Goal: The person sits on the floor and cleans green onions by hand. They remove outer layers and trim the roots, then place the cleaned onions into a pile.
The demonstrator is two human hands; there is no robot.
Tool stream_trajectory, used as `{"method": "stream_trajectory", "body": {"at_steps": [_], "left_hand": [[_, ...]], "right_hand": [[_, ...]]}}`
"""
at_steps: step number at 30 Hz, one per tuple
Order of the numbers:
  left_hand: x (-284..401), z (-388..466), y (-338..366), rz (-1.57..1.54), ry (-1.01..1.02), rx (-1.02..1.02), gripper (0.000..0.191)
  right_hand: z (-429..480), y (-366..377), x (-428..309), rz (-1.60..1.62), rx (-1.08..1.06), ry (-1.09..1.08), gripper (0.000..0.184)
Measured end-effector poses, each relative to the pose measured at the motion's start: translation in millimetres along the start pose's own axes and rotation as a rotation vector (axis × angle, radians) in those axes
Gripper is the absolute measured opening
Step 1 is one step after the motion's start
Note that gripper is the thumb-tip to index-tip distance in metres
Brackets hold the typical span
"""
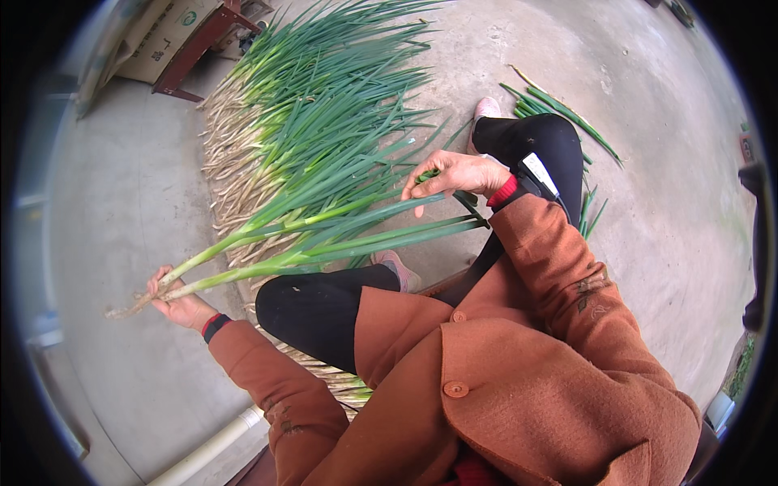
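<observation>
My left hand (179, 301) grips the pale root ends of a few long green onions (243, 237), whose stalks stretch up and right above my knees. At their leafy end, my right hand (453, 176) has its fingers curled around some green leaf pieces and touches a leaf tip with thumb and fingers. Behind the held stalks, a broad pile of green onions (328, 115) lies on the concrete floor, roots to the left and leaves to the right.
Loose leaves and a stalk (571, 115) lie on the floor beyond my right knee. A cardboard box (158, 42) and a dark red wooden frame (191, 51) stand at the upper left. A pale pipe (209, 446) runs at the lower left. More onions lie beside my left leg.
</observation>
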State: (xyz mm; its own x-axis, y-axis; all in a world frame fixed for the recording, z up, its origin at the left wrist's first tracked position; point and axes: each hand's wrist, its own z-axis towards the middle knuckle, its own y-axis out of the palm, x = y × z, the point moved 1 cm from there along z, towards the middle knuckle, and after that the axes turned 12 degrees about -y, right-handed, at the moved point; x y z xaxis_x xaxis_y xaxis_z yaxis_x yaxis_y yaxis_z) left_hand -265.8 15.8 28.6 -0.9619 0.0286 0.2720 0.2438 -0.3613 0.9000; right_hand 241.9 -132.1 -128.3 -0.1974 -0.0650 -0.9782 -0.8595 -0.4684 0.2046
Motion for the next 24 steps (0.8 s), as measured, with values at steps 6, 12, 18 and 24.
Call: {"method": "stream_trajectory", "body": {"at_steps": [6, 12, 18, 24], "left_hand": [[6.8, -0.3, -2.6, 0.045, 0.009, 0.044, 0.009], [7.7, 0.2, -2.3, -0.021, 0.006, -0.005, 0.008], [3.3, -2.1, 0.9, 0.013, 0.014, -0.006, 0.01], [-4.4, -2.9, 7.5, 0.015, 0.027, -0.042, 0.011]], "right_hand": [[-0.6, -7.2, 3.0, -0.185, 0.157, -0.102, 0.026], [-5.3, 21.3, -18.0, -0.395, 0.18, -0.285, 0.025], [12.3, 84.4, -21.6, -0.799, 0.183, -0.479, 0.032], [16.3, 107.2, -14.6, -1.052, 0.22, -0.539, 0.027]]}}
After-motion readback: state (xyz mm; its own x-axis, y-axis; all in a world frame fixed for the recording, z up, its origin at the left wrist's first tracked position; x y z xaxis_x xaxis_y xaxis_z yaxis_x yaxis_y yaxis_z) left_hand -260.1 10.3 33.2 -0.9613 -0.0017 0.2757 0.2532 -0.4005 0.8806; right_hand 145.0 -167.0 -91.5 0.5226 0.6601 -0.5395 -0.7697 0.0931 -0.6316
